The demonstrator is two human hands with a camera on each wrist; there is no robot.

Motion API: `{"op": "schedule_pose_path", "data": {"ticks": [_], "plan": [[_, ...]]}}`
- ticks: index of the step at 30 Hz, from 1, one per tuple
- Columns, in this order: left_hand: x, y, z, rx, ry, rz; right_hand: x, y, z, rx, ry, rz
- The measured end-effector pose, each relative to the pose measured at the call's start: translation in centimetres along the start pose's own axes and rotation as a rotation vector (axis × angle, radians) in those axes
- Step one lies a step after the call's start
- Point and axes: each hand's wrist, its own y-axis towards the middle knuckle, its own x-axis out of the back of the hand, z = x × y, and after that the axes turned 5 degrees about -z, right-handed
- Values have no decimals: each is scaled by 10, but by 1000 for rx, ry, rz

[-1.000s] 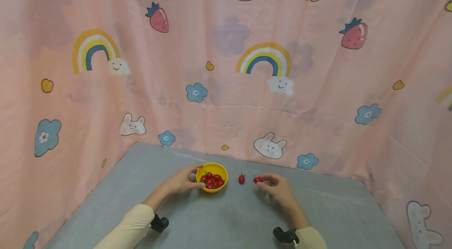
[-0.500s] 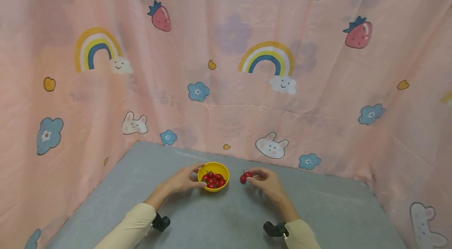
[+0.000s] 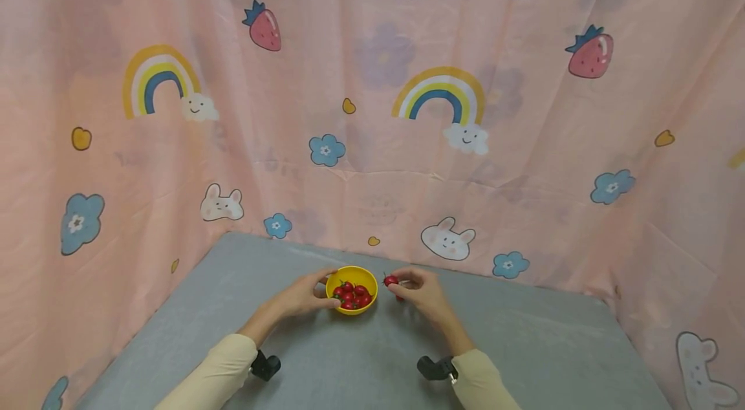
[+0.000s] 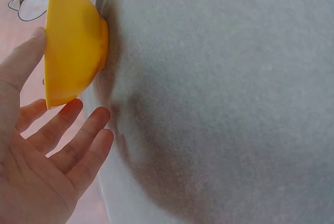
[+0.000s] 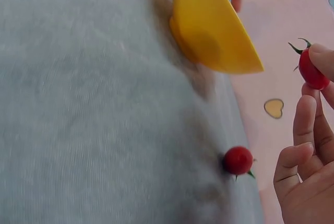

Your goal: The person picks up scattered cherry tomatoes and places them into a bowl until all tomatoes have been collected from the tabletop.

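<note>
A yellow bowl point(image 3: 352, 273) with several cherry tomatoes point(image 3: 348, 297) in it stands on the grey table. My left hand point(image 3: 301, 297) holds the bowl from its left side, thumb at the near rim and fingers behind. In the left wrist view, the thumb point(image 4: 28, 57) touches the rim while fingertips meet the bowl's side. Just right of the bowl, my right hand point(image 3: 423, 293) pinches a cherry tomato point(image 5: 311, 70) by thumb and fingertips, raised above the table, its green stem pointing toward the bowl. Another cherry tomato point(image 5: 238, 160) lies on the table beneath that hand, mostly hidden in the head view.
A pink curtain point(image 3: 372, 203) printed with rainbows, rabbits and flowers hangs behind the grey table point(image 3: 349, 371) and along its sides. Black wrist mounts point(image 3: 264, 366) sit on both forearms, below cream sleeves.
My right hand has moved left with the pinched tomato, over the loose one and up toward the bowl. My left hand has stayed at the bowl.
</note>
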Motion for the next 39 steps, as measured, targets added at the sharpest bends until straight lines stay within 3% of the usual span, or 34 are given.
{"op": "schedule_pose_path", "data": {"ticks": [10,27,39], "plan": [[2,-1,-3,-3,20,2,-16,5,2,73,-16,39],[0,0,0,8,18,-6,-42,6,17,88,-11,83],[1,-1,-1,3,27,-5,-50,12,8,122,4,107]]}}
